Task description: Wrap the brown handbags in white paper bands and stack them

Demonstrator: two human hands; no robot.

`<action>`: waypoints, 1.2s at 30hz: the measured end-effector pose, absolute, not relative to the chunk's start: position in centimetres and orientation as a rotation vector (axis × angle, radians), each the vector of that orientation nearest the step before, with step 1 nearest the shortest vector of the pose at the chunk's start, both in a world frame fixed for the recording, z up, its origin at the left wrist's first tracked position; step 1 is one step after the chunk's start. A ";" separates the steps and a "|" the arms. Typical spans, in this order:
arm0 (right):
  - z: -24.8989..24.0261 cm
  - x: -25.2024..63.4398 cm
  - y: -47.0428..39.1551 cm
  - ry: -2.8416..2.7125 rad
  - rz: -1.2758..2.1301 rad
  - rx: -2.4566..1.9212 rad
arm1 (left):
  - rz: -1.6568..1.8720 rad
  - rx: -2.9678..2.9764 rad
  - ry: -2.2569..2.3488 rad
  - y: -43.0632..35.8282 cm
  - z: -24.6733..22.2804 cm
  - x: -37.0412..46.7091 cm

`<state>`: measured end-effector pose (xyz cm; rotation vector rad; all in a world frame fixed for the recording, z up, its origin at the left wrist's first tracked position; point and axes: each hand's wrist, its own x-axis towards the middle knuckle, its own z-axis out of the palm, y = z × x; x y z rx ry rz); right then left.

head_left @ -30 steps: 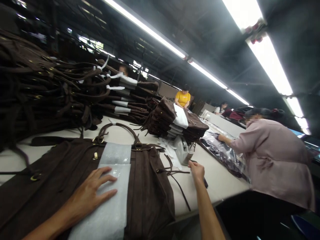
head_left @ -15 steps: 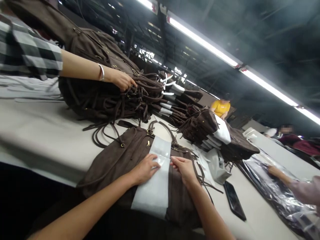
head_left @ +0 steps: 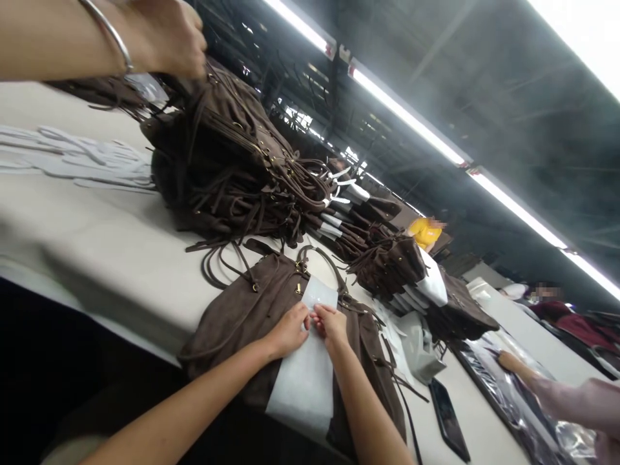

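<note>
A brown handbag (head_left: 237,303) with loop handles and brass-coloured fittings lies on the table in front of me. A white wrapping strip (head_left: 303,381) runs over its middle. My left hand (head_left: 289,330) rests on the strip with its fingers curled in. Beside it, my right hand (head_left: 331,324) is closed in a pinch over the strip's upper part. The fingertips of both hands nearly meet, and whatever they grip between them is hidden.
Brown bags (head_left: 232,148) are heaped behind at the left, under another person's hand (head_left: 167,39). More strip-wrapped bags (head_left: 402,271) are stacked behind right. A tape dispenser (head_left: 420,352) and a phone (head_left: 448,420) lie at right, near another person's hand (head_left: 508,361) on clear plastic.
My right hand has moved left across the strip to meet my left hand, and its pinch stays closed. The co-worker's braceleted hand has risen from the heap towards the upper left.
</note>
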<state>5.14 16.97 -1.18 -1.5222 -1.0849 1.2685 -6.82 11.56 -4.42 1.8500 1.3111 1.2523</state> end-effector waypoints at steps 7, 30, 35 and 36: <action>-2.0 5.1 17.8 -1.163 1.190 -1.543 | 1.251 1.828 1.299 11.7 -4.4 -6.7; -0.6 5.4 19.6 -1.580 1.132 -1.871 | 1.251 1.820 1.299 11.5 -4.3 -6.7; 0.3 5.3 20.2 -1.735 1.118 -2.016 | 1.249 1.826 1.307 11.4 -4.2 -6.8; 0.5 5.2 20.2 -1.759 1.103 -2.051 | 1.249 1.827 1.308 11.4 -4.3 -6.8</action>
